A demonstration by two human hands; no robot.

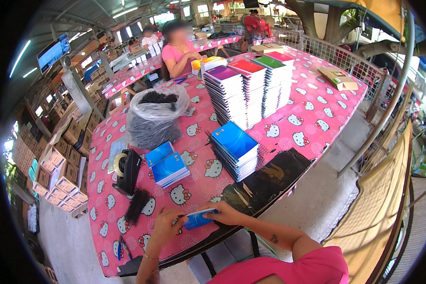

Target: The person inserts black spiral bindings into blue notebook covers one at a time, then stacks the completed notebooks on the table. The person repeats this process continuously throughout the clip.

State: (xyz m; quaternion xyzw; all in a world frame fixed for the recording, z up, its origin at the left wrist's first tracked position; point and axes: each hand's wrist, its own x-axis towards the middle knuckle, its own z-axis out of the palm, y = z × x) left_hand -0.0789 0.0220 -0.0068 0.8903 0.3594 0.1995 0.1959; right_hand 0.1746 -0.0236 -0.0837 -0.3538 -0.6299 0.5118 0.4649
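Both hands are closed on a small blue notebook (196, 220) just above the near edge of the table. My left hand (164, 228) grips its left end, and my right hand (225, 214) pinches its upper right side. Left of my left hand lies a bunch of black plastic binding coils (138, 207). Beyond my hands sits a short stack of blue notebooks (171, 169) with no coils visible. Farther right stands a taller stack of blue spiral notebooks (235, 142), their coils facing left.
A black tape dispenser (129, 173) stands beside a clear bag of black coils (156, 120). Tall stacks of coloured spiral notebooks (227, 97) rise farther back, near a seated person (177, 54). A worn black board (274, 177) lies at the near right edge; pens (123, 248) lie lower left.
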